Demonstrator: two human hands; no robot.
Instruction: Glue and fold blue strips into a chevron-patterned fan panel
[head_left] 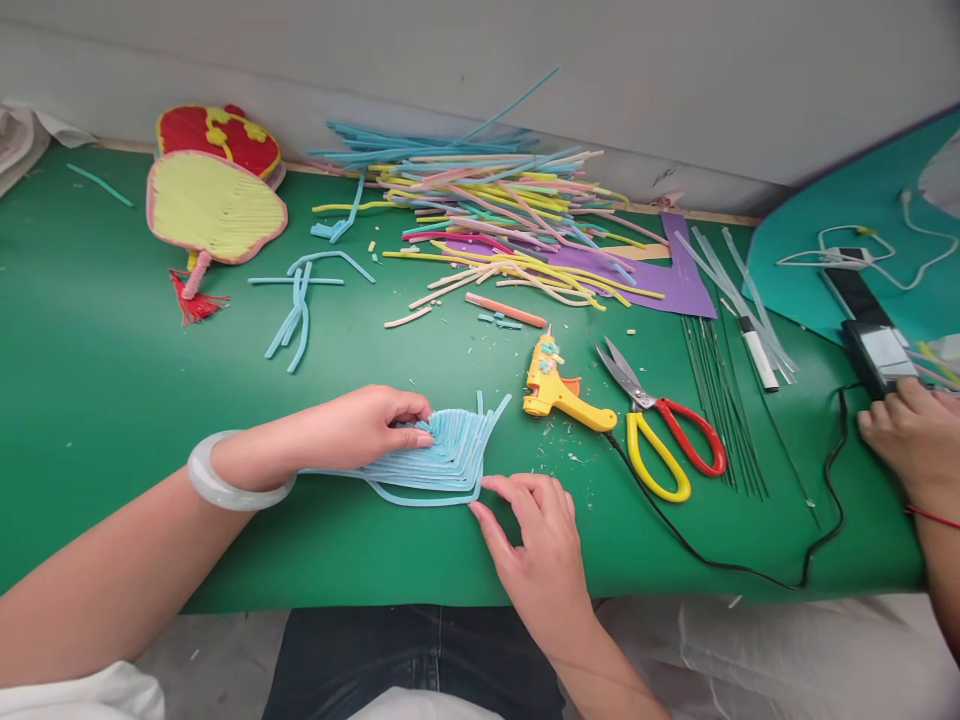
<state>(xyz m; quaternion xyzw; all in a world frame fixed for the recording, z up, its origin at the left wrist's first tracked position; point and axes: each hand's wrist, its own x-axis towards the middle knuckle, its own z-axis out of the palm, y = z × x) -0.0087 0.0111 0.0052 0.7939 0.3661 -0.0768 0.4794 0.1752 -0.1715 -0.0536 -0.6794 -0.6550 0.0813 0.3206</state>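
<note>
A panel of light blue pipe cleaners point(442, 462), laid side by side and bent at a corner, lies on the table near the front edge. My left hand point(382, 425), with a pale bangle at its wrist, presses on the panel's upper left, thumb and fingers closed on it. At the panel's lower right corner, my right hand point(536, 525) pinches a loose blue pipe cleaner point(420, 501) at its bend. That strip bows away from the panel's lower edge. Two strip ends stick up at the upper right. Part of the panel is hidden under my left hand.
A yellow glue gun point(555, 385) and scissors point(645, 410) lie right of the panel. Behind is a heap of coloured pipe cleaners point(495, 200). Finished fans point(217, 205) lie at the back left. Another person's hand point(911, 440) touches a black device point(877, 350) at far right.
</note>
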